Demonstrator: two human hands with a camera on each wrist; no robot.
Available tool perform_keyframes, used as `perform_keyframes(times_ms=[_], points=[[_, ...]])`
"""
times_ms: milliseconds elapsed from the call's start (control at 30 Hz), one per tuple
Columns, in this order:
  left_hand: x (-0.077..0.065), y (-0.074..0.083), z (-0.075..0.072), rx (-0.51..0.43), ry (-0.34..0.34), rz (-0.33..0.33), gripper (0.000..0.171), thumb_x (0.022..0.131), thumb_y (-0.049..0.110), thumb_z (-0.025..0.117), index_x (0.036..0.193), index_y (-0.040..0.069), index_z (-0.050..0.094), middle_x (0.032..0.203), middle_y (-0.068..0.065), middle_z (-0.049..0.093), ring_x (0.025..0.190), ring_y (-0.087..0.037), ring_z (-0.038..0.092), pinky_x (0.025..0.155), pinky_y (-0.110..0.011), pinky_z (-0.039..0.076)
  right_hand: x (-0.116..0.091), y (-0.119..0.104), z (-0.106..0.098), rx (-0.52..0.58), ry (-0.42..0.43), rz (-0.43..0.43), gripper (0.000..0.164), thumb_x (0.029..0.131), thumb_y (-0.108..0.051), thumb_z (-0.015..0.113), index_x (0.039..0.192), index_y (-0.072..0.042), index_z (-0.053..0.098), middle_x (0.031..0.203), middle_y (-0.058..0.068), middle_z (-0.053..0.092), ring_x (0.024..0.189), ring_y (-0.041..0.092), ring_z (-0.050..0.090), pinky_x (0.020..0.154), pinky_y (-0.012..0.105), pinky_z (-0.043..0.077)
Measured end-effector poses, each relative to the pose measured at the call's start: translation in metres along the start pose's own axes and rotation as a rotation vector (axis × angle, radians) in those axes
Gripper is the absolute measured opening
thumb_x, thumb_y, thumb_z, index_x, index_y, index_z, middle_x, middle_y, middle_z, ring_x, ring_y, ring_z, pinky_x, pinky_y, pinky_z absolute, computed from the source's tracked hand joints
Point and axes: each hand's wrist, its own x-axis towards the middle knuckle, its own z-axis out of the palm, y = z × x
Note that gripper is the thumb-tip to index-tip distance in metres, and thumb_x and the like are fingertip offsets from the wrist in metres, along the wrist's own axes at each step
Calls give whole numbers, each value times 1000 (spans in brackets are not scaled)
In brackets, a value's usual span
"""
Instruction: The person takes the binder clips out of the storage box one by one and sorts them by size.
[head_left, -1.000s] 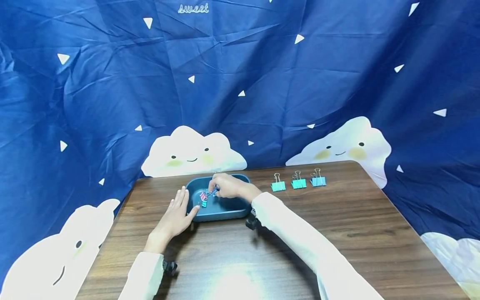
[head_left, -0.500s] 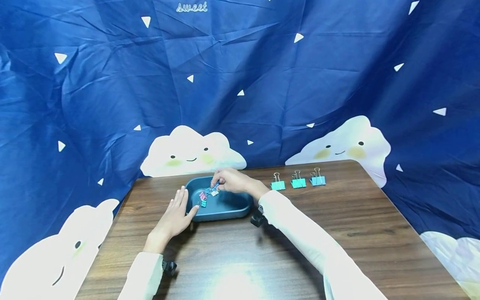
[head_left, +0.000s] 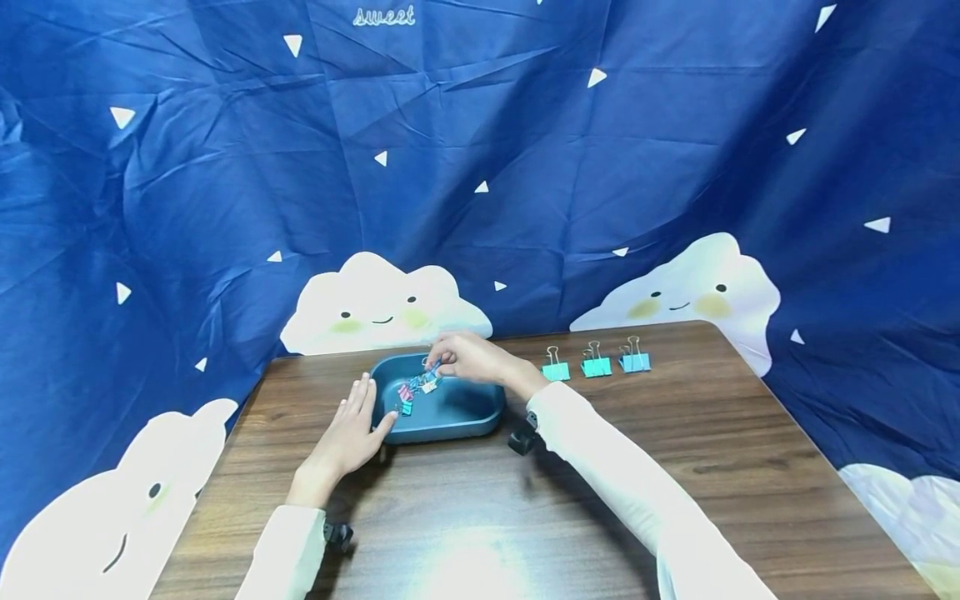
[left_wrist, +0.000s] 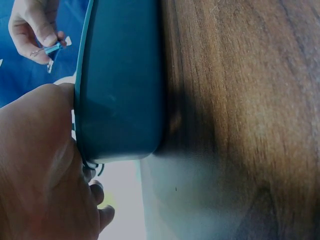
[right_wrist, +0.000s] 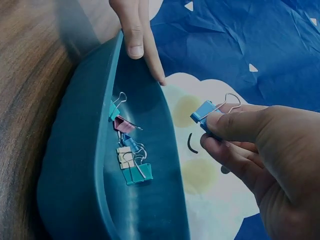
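Note:
My right hand [head_left: 468, 357] pinches a small blue binder clip [right_wrist: 205, 112] between thumb and fingers, raised over the far side of the blue-green tray [head_left: 442, 432]. My left hand [head_left: 345, 437] rests on the tray's left end; its fingers lie fairly straight along the rim, with the thumb over the near corner. Inside the tray, small binder clips lie close together: a pink one [right_wrist: 123, 125], a dark blue one [right_wrist: 130, 142], a cream one [right_wrist: 125, 156] and green ones [right_wrist: 140, 173]. The left wrist view shows the tray's outer wall and hides its inside.
Right of the tray, three larger binder clips stand in a row with handles up: a green one [head_left: 556, 371], another green one [head_left: 597, 367] and a blue one [head_left: 636, 362]. Behind the wooden table [head_left: 585, 500] hangs a blue cloud-print curtain [head_left: 480, 125].
My right hand has lifted from among the small clips and moved slightly up and right, carrying the blue binder clip. The left hand stays on the tray.

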Motion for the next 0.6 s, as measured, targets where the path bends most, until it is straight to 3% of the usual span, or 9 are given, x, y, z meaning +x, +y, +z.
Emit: perform_keyframes(times_ms=[267,600], points=[[0,0,-1,5,-3,7,85,113,49,45,168,-7,11,178,-25,3,166,-45,5,133,-64,15,-7,0,-7,8,43,-28,12,97,-8,77,108,-11,83,108,0,75,96,12,71,89,22,60],[-1,-1,-1,11,10,15,86,113,50,44,167,-8,12,178,-26,4,166,-45,6,133,-65,16,-15,4,-13,16,75,-28,11,97,-13,80,107,-10,83,107,-1,76,98,13,72,91,27,62]])
